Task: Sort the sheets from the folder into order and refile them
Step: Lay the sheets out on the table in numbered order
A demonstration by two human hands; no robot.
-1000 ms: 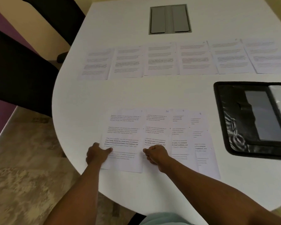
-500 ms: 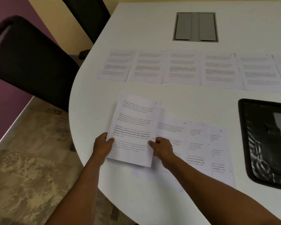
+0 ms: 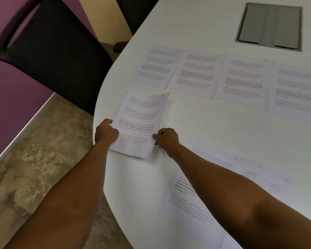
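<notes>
We are pinching one white printed paper sheet (image 3: 139,123) by both side edges, left hand (image 3: 105,131) and right hand (image 3: 166,139) clamped on it, probably to carry it beyond our grip toward the row of sheets (image 3: 223,76) on the white counter (image 3: 223,126).

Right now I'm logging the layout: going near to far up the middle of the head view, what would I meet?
Overlapping printed sheets at the near table edge → printed sheet held in both hands → far row of printed sheets → grey recessed panel in the white table.
</notes>
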